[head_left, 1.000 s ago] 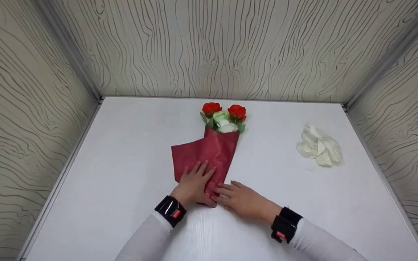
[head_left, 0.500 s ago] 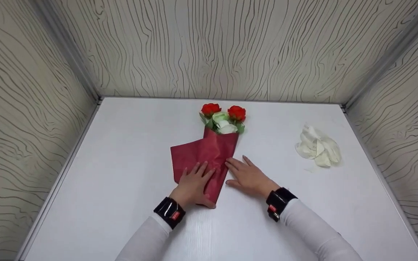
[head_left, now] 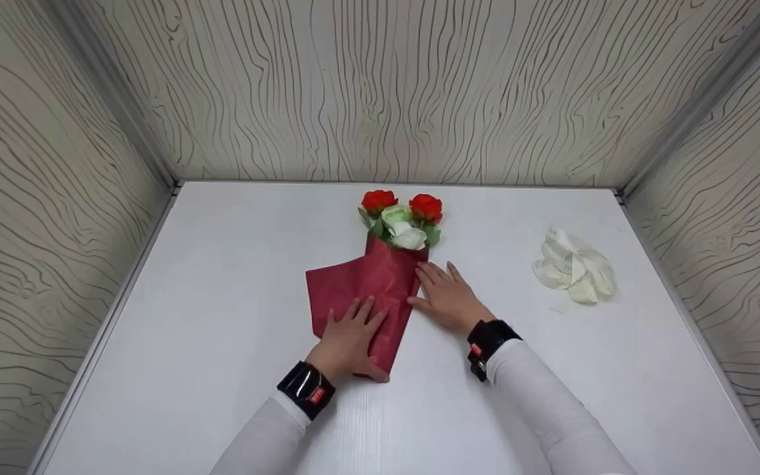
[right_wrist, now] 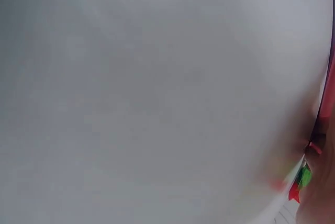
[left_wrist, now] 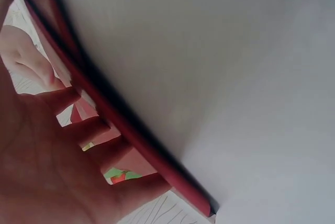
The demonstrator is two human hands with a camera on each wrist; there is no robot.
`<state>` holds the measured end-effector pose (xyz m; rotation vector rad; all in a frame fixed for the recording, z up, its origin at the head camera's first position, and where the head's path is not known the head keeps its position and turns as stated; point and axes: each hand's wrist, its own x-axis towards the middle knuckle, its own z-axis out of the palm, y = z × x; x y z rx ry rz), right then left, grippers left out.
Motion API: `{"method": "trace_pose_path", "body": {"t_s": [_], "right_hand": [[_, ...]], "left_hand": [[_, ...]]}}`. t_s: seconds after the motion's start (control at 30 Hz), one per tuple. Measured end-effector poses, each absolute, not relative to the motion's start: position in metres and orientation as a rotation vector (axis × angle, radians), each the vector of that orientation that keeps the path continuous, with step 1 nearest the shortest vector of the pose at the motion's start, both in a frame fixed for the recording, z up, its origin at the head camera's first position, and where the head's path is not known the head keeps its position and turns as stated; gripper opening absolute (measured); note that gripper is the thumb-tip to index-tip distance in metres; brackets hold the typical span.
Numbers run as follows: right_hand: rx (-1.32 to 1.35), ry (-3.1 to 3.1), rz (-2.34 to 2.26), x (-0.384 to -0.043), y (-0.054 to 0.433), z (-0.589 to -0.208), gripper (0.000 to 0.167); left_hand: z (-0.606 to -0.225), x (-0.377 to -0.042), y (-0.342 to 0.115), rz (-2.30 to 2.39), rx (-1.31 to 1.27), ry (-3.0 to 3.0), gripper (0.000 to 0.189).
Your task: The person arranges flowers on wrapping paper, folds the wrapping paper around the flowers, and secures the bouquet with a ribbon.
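A bouquet of red and white flowers (head_left: 396, 218) lies on the table, its stems wrapped in dark red paper (head_left: 380, 270). My left hand (head_left: 348, 340) rests on the lower part of the paper with fingers spread; its thumb lies along the bottom edge. In the left wrist view the paper's folded edge (left_wrist: 141, 137) runs past the straight fingers. Higher up, my right hand (head_left: 446, 297) touches the paper's right edge with its fingertips, fingers extended. Only a strip of that hand (right_wrist: 316, 187) shows in the right wrist view. The stems are hidden inside the paper.
A crumpled cream ribbon (head_left: 574, 267) lies on the right side of the white table (head_left: 221, 264). Wood-patterned panels (head_left: 380, 92) stand at the back and both sides of the table. A flap of the paper sticks out to the left.
My right hand has moved up along the paper's right edge, from near the bottom tip to just below the flowers. My left hand stays on the paper in nearly the same place.
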<state>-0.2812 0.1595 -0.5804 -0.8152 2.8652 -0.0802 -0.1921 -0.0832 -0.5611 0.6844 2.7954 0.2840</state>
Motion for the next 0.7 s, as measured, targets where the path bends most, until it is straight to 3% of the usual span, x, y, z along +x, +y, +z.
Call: {"method": "trace_pose_path", "body": {"t_s": [0.7], "right_hand": [[-0.556, 2.876, -0.249, -0.315, 0.155, -0.574, 0.075]], "left_hand": [[-0.563, -0.193, -0.083, 0.300, 0.661, 2.785, 0.117]]}}
